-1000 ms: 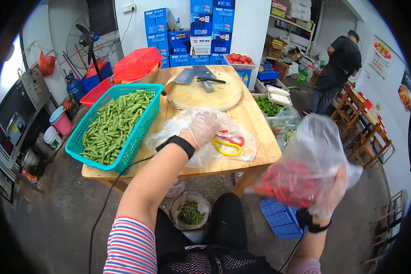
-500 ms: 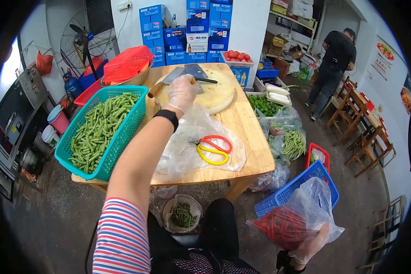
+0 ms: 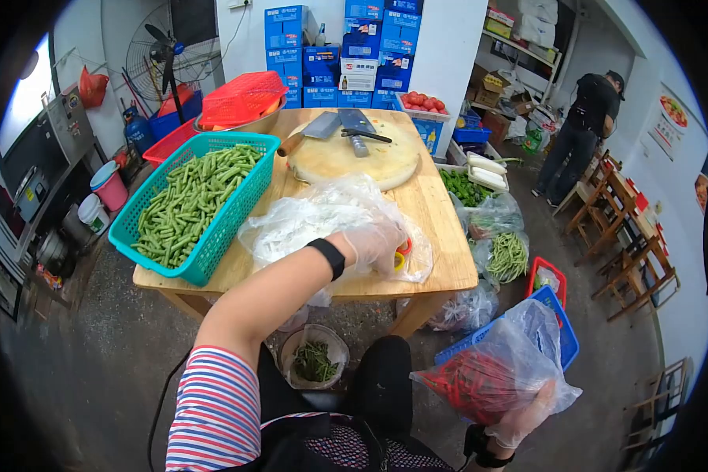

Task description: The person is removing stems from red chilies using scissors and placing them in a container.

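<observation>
My left hand, in a clear glove, is closed over the scissors on the table. Only bits of their red and yellow handles show past the fingers; the blades are hidden. Crumpled clear plastic bags lie under and beside this hand. Low on the right, my gloved right hand grips a clear plastic bag of red chilies, held beside a blue basket. Behind the bags, a cleaver, a second dark blade and a small grey piece rest on the round chopping board.
A teal basket of cut green beans stands at the table's left, with red baskets behind. A bin with green scraps sits between my legs. Bagged vegetables line the floor at right. Another person stands near wooden chairs.
My left hand has moved from the chopping board toward me and right, onto the scissors. A small grey piece now shows on the board. My right hand still holds the chili bag.
</observation>
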`<state>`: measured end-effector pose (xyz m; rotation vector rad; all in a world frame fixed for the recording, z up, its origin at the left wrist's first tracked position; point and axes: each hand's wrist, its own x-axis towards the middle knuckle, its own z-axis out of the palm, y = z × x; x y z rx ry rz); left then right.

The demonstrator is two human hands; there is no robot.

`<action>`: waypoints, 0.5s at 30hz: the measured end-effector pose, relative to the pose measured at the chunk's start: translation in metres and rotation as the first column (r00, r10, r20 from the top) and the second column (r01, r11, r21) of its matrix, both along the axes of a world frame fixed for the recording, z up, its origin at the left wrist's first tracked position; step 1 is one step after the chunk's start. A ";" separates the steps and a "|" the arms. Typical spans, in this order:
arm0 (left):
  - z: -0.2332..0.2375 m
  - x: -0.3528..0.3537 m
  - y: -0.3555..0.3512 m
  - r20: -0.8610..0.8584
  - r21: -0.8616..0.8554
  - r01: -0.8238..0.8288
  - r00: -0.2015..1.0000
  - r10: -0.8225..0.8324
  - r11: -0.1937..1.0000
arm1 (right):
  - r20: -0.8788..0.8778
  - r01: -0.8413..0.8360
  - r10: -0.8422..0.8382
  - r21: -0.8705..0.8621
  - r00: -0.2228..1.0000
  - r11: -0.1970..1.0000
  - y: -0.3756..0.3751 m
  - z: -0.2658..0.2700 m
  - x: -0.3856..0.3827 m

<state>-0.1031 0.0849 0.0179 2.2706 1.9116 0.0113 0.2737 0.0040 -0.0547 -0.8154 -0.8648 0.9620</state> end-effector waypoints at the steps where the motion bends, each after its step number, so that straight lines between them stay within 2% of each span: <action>1: 0.004 0.001 -0.001 -0.024 -0.092 0.014 1.000 -0.016 0.996 | 0.022 -0.068 0.068 0.013 0.997 0.998 -0.003 -0.002 0.002; 3: 0.006 0.009 -0.006 -0.006 -0.047 -0.003 1.000 0.002 0.999 | 0.044 -0.065 0.063 0.027 0.997 0.998 -0.009 0.001 -0.002; 5: 0.012 0.023 -0.016 -0.115 -0.104 -0.101 0.989 0.089 0.989 | 0.073 -0.047 0.045 0.025 0.996 0.999 -0.019 0.007 -0.003; 9: 0.012 0.028 -0.048 -0.058 -0.010 -0.066 0.996 0.066 0.998 | 0.091 -0.025 0.021 0.051 0.996 0.998 -0.024 0.014 0.000; 11: 0.012 0.030 -0.061 -0.104 0.226 -0.018 0.994 0.042 0.974 | 0.079 -0.039 0.034 0.064 0.996 0.997 -0.025 0.015 -0.001; 12: 0.010 0.031 -0.064 -0.105 0.222 -0.020 0.993 0.045 0.975 | 0.066 0.012 -0.014 0.030 0.998 0.999 -0.024 0.015 0.000; 14: 0.010 0.034 -0.063 -0.015 0.392 0.008 1.000 -0.002 0.920 | 0.052 0.053 -0.053 0.003 0.997 0.999 -0.022 0.014 -0.002; 15: 0.010 0.037 -0.061 -0.017 0.397 0.002 1.000 0.005 0.918 | 0.089 0.095 -0.096 0.011 0.991 0.995 -0.021 0.014 -0.003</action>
